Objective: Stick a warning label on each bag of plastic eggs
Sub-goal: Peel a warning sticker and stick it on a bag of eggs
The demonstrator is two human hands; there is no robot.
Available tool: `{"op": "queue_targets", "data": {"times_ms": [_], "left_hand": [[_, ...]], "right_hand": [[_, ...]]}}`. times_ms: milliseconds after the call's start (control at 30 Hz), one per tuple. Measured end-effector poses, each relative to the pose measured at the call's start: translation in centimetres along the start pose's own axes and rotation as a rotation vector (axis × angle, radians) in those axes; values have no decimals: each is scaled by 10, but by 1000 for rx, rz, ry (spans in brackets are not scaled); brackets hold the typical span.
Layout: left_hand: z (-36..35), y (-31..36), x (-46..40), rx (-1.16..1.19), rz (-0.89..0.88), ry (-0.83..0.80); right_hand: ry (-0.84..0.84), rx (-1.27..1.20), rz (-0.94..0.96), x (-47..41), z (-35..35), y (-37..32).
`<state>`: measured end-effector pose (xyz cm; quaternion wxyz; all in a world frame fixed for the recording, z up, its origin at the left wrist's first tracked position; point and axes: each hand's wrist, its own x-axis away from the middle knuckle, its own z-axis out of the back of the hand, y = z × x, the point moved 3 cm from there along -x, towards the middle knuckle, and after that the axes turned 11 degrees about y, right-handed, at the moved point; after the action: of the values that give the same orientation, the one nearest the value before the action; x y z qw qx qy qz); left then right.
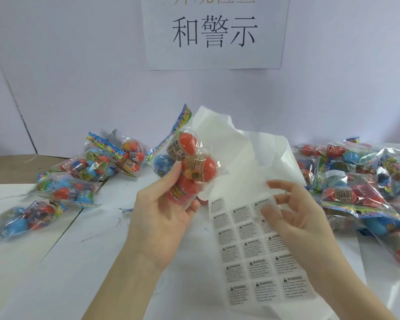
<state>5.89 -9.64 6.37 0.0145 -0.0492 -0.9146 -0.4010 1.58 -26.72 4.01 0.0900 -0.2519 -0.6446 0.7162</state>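
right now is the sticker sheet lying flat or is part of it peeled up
Partly lifted. The sticker sheet's lower rows of warning labels lie flat on the table, while its blank upper part curls up behind the right hand.

Label sheet [252,250] between bag piles [79,176]

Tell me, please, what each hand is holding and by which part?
The left hand grips a bag of plastic eggs by its lower end. The right hand hovers over the label sheet; any hold is too blurred to tell.

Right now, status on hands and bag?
Left hand grips bag of eggs, raised. Right hand open over label sheet, fingers blurred. Nothing between them.
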Motion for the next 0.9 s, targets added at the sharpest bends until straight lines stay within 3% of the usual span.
{"op": "queue_targets", "data": {"times_ms": [300,633,900], "left_hand": [[-5,-5,5,-53,4,-131],[-4,-10,1,-22,54,-37],[-3,-10,0,-24,51,0]], "right_hand": [[9,-133,114,2,3,-9],[-35,-308,68,3,4,-15],[-40,-341,138,3,7,-22]]}}
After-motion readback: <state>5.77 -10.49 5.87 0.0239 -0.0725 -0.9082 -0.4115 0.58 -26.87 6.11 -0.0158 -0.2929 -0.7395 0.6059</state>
